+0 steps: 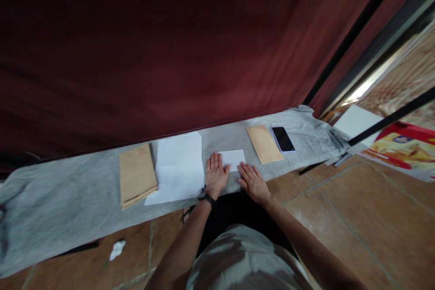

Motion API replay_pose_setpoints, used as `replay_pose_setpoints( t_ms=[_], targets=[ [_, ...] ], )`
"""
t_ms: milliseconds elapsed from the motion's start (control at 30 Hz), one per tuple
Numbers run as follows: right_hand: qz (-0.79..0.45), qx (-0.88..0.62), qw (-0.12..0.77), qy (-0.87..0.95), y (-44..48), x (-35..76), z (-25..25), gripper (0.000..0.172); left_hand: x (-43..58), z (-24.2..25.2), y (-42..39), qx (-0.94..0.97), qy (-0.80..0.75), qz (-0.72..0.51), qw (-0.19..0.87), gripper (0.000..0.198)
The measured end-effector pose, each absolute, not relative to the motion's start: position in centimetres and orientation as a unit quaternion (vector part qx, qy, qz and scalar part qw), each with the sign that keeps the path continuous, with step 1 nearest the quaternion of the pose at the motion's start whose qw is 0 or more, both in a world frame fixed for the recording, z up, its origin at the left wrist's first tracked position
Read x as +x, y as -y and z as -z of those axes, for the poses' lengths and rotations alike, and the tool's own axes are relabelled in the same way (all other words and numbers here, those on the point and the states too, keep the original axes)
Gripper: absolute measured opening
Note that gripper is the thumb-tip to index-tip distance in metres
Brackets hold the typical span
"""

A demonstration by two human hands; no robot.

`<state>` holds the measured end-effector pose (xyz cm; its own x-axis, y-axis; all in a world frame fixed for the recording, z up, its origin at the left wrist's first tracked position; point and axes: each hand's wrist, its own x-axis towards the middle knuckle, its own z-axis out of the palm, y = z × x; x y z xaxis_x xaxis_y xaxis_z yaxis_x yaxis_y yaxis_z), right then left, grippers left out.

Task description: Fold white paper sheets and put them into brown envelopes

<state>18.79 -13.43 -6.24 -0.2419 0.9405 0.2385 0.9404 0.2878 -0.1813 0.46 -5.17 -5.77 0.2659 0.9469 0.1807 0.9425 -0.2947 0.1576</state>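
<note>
Both hands flat and open on the tabletop, framing a small white sheet.
The left hand (216,173) and right hand (253,182) lie palm-down with fingers spread, gripping nothing. The small white sheet (234,158) lies flat between their fingertips on the grey-covered tabletop (68,199); it looks to be at a pressing or smoothing stage. Lifting it would need a fingertip under an edge. The white paper stack (178,167) touches the left hand's side, with brown envelopes (136,173) beyond. A single brown envelope (264,143) and a phone (283,138) lie near on the right. Nothing blocks the sheet.

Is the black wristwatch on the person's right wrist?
No, the wristwatch sits on the wrist of the left hand; the right hand has a bare wrist.
</note>
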Motion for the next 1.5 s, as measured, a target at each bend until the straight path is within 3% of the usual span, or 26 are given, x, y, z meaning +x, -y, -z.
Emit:
replay_pose_setpoints(
  t_ms=[200,333,1067,1500],
  targets=[
    [0.004,-0.591,0.167,0.789,13.4,18.9,6.7,0.054,0.1,5.5,5.7,0.885,-0.447,-0.128,0.035,0.052],
    [0.005,-0.588,0.174,0.79,13.3,19.0,7.1,0.054,-0.2,5.1,6.1,0.935,-0.334,-0.108,0.05,0.051],
    [-0.085,-0.575,0.17,0.796,11.0,19.3,5.7,0.055,-0.4,4.8,7.1,0.945,-0.311,-0.097,0.031,0.063],
    [-0.035,-0.614,0.103,0.781,6.2,19.9,5.8,0.056,-0.4,5.0,7.0,0.945,-0.31,-0.1,0.015,0.062]
  ],
)
